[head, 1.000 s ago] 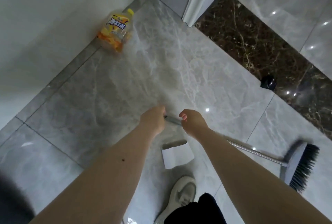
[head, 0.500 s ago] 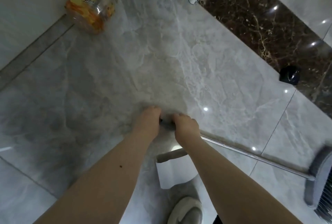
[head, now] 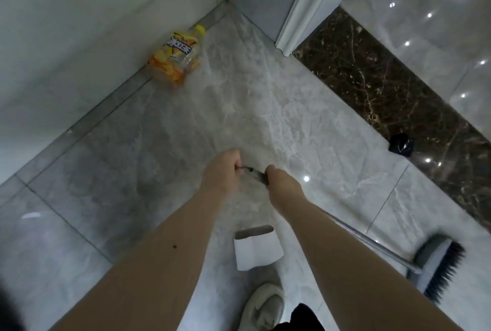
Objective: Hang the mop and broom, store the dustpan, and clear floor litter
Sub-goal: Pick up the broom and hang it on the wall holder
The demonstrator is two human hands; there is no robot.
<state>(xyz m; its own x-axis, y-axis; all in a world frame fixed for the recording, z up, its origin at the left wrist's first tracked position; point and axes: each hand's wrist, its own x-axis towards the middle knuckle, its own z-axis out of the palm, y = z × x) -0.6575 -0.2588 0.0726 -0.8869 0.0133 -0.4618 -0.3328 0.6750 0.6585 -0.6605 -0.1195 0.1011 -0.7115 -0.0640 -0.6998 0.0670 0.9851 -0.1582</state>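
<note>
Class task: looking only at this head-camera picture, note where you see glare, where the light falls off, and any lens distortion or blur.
Head view: small bright glare spots dot the glossy floor at upper right; the lower left corner falls into shadow; the wall edge leans, a wide-angle effect; the bottle label is too soft to read; the broom bristles look slightly smeared.

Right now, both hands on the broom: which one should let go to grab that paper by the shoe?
Probably left. The left hand grips only the broom handle's tip; the right hand lower down can carry it alone. The paper lies between both arms.
</note>
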